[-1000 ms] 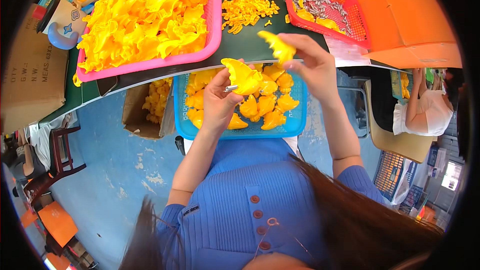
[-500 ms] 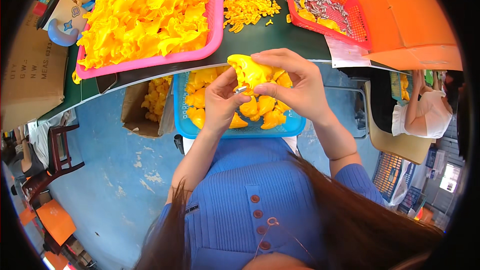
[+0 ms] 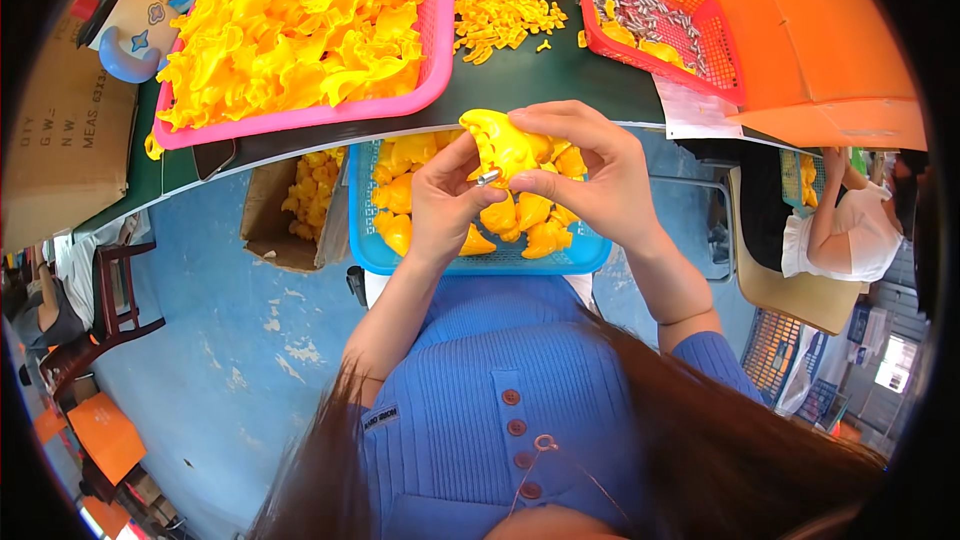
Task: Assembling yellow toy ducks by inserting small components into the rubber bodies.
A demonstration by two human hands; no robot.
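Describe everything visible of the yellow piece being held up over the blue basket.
The yellow piece is curved and irregular with raised contours, its surface shiny like moulded plastic. A short silvery cylinder shows at its lower left. It is held off any surface, appearing over the far part of the blue basket. The left grip holds its left side; the right grip holds its top and right. Both hide parts of it, so any seam cannot be made out.

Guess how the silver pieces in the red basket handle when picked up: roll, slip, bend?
Likely apt to roll: the silver pieces look like short cylinders. Perhaps slippery, given their metallic shine. Probably stiff: the similar silver cylinder at the lower edge of the yellow piece looks straight.
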